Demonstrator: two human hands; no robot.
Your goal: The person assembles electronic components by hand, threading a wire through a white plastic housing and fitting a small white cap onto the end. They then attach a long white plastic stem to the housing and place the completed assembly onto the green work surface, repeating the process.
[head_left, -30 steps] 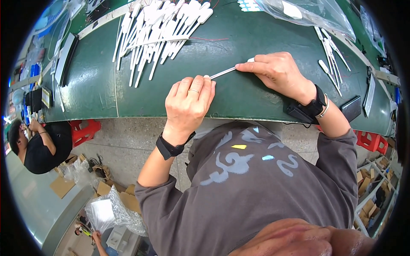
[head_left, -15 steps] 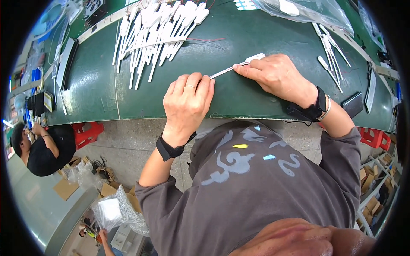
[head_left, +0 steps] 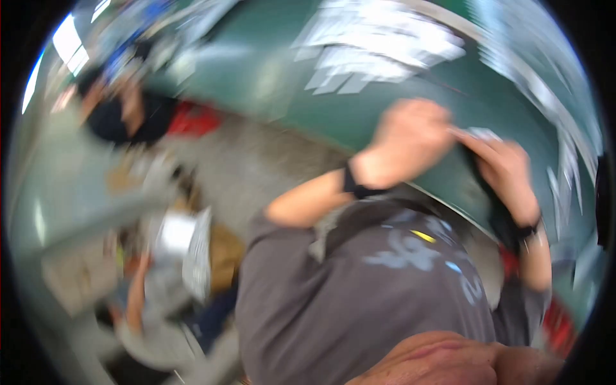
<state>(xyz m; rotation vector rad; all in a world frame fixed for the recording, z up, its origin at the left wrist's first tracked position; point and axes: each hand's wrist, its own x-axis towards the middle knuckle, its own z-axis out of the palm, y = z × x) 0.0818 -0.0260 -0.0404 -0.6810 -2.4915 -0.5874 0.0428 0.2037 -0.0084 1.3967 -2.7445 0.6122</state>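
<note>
At the far left, blurred, a co-worker (head_left: 133, 115) in a dark top sits next to a red stool (head_left: 194, 119). Below them, another person's arm (head_left: 136, 292) reaches up near a clear plastic package (head_left: 179, 234). The green bench (head_left: 350, 110) curves across the upper part of the view, carrying a smeared pile of white pieces (head_left: 385, 40) beyond the hands. The person's left hand (head_left: 410, 138), above a black wristband (head_left: 359, 183), hangs over the near part of the bench with its fingers curled in; blur hides whether they grasp anything. Just right of it, the white piece (head_left: 482, 133) shows above the right hand (head_left: 505, 168), whose fingers appear to pinch it and point toward the left knuckles. Farther right are pale, streaked strips (head_left: 566, 176) and, lower down, a patch of red (head_left: 559, 328) too blurred to identify.
</note>
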